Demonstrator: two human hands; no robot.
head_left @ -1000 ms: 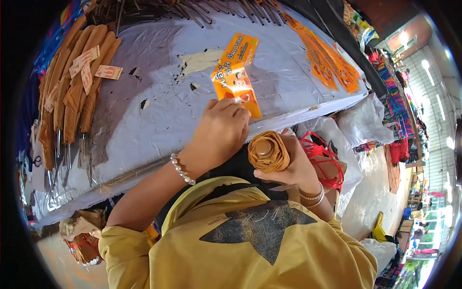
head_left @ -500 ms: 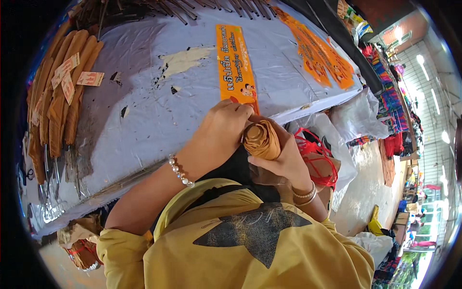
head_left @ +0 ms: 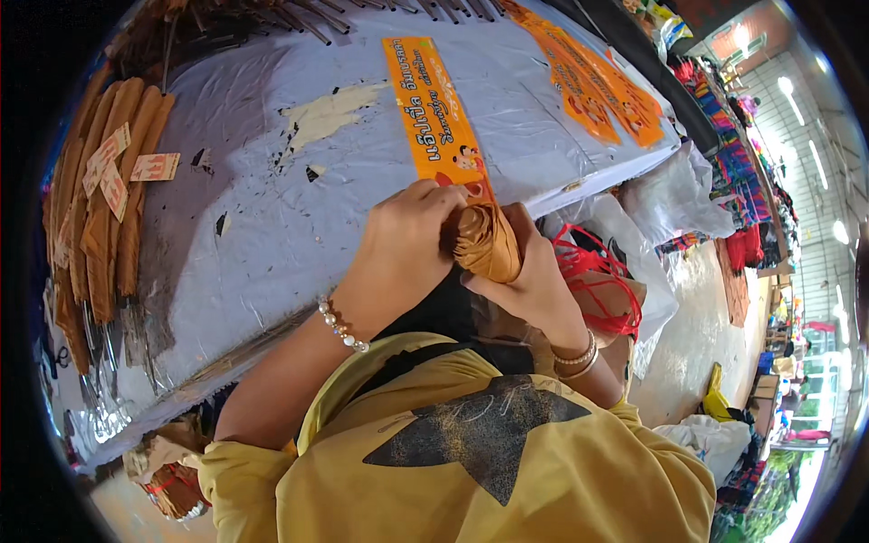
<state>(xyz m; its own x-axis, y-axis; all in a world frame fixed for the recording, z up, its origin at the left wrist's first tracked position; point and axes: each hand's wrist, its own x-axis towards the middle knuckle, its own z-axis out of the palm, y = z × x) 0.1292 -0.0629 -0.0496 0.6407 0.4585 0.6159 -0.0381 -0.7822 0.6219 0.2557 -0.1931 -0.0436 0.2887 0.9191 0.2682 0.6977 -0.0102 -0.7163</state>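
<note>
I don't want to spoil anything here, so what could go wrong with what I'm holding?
The long, flat orange printed strip might crease, since your left hand pinches its near end. The brown, pleated, cylindrical roll, apparently fabric, could loosen if your right hand relaxes its grip; its layered folds show at one end.

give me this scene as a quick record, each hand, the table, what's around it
left hand: fingers curled at the near end of a long orange strip
right hand: wrapped around a brown furled bundle, its end facing up
table: white-covered, with torn patches
table, left side: brown furled bundles with tags
table, far right: more orange strips
far edge: thin dark rods
right of hands: red straps
</note>
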